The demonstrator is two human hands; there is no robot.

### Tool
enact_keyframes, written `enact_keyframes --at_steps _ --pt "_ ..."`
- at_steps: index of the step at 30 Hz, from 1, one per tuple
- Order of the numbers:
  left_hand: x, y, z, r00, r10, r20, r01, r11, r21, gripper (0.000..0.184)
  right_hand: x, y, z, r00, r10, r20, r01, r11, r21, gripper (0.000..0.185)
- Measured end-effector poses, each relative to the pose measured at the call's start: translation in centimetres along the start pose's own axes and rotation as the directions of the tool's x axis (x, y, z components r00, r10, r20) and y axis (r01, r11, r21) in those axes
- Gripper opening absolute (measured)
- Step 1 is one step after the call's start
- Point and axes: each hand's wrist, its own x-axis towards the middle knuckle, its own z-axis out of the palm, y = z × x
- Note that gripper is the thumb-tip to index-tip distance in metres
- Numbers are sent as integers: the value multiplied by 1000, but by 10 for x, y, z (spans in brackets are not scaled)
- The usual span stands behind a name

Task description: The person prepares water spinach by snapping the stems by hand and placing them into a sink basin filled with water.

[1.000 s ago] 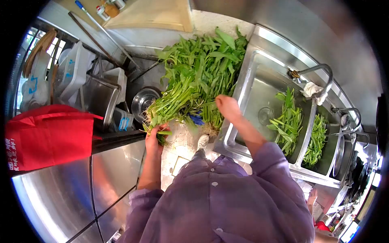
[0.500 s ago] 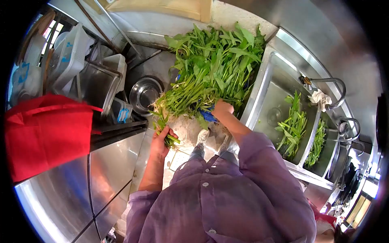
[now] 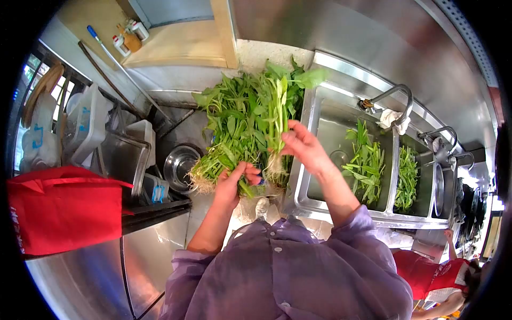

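Up from the low edge of the pile (image 3: pixel 226 114) has come the right hand (image 3: pixel 308 149), and now it has a bunch (image 3: pixel 278 112) with it. Its thumb and fingers pinch the bunch, which stands up, leaves on top and pale roots at the bottom. The left hand (image 3: pixel 233 182) has moved in nearer to it. Those fingers are closed on a few stems (image 3: pixel 247 190), and the ends poke out below. The pile lies in front of the person, between the bowl (image 3: pixel 178 166) and the sink (image 3: pixel 305 169). More leaves (image 3: pixel 368 168) lie in the sink. Another person (image 3: pixel 426 273) in red is off to the right.
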Motion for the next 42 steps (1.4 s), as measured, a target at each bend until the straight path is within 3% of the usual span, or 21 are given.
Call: enact_keyframes --at_steps 3,5,7,9,11,12,13,14,16,18,19,21,22,24,25,27,31,37,42 --pt "9 -9 14 990 75 117 -69 996 -58 30 -8 27 8 991 -134 12 134 991 13 27" --pt "3 -7 23 989 17 145 -11 999 -43 31 -12 48 7 993 -116 9 116 992 41 27" --pt "6 -16 20 984 -80 159 59 989 133 28 -15 66 6 994 -112 -1 111 991 69 28" --pt "18 -34 6 988 -84 126 62 984 170 25 -18 79 8 996 -94 -10 94 994 52 28" --pt "23 -45 0 1000 7 17 -9 989 149 22 -19 79 8 983 -178 -41 176 984 -39 26" --pt "19 -44 5 1000 -3 -14 5 994 109 21 -22 74 9 963 -179 -202 71 889 -452 27" --pt "19 -46 5 1000 -5 -16 7 994 111 21 -25 69 10 908 -242 -343 -116 641 -759 29" --pt "20 -50 4 1000 8 -7 -7 994 107 19 -26 66 12 871 -316 -376 -105 627 -772 33" --pt "24 -59 0 1000 20 2 -20 995 102 17 -21 67 11 889 -313 -335 -103 576 -811 32" --pt "29 -68 -4 997 74 21 -77 972 222 12 -13 76 8 899 -335 -281 -77 511 -856 29" --pt "29 -69 -3 997 74 21 -77 972 221 12 -9 85 3 899 -335 -281 -77 511 -856 29" --pt "28 -70 -2 995 95 -15 -92 982 163 12 -4 94 -4 932 -228 -281 -6 768 -641 23" --pt "27 -69 -1 995 94 -18 -90 983 161 12 -7 95 -5 934 -224 -280 -8 767 -641 23" --pt "23 -66 3 996 65 -66 -62 997 53 13 -16 94 -6 952 -70 -300 -39 939 -343 16" --pt "22 -64 5 996 62 -68 -59 997 51 13 -21 92 -6 952 -66 -301 -43 939 -342 16" --pt "20 -61 8 995 21 -100 -21 1000 0 17 -32 89 -6 955 -14 -296 -23 992 -123 13" --pt "18 -50 15 1000 9 2 -9 1000 -4 23 -45 91 -13 945 83 -315 -79 997 26 19" --pt "22 -54 20 999 29 -15 -27 992 124 22 -53 85 -18 974 63 -218 -72 997 -37 20" --pt "23 -52 24 994 -35 108 5 964 267 21 -51 90 -22 995 19 -95 -36 984 -175 12"
